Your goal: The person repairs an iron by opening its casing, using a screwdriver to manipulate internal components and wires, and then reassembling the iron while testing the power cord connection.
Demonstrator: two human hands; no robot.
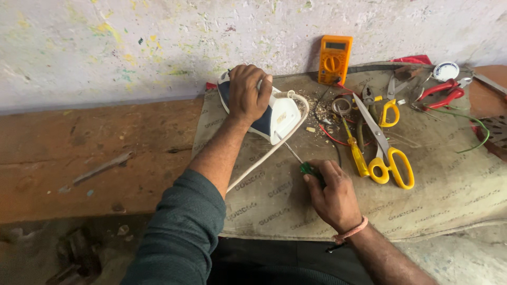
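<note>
Nearest us, our right hand [334, 196] is closed around the green handle of a screwdriver [302, 162], fingers wrapped tight, its thin shaft slanting up to the rear end of the iron [274, 117]. The tip seems to sit at the back cover, so we judge a screw there is being worked; whether it is going in or coming out we cannot tell. The iron lies on a printed mat [433, 190] spread over the bench, its white cord [264, 158] running down toward us. Our left hand [247, 94] presses on top of the iron, fingers curled over the body to steady it. The casing looks whole, so any opening up is yet to come. Just beside, yellow scissors [388, 158] and pliers [441, 92] lie unused. Farthest, a multimeter [335, 58] leans against the wall, untouched.
</note>
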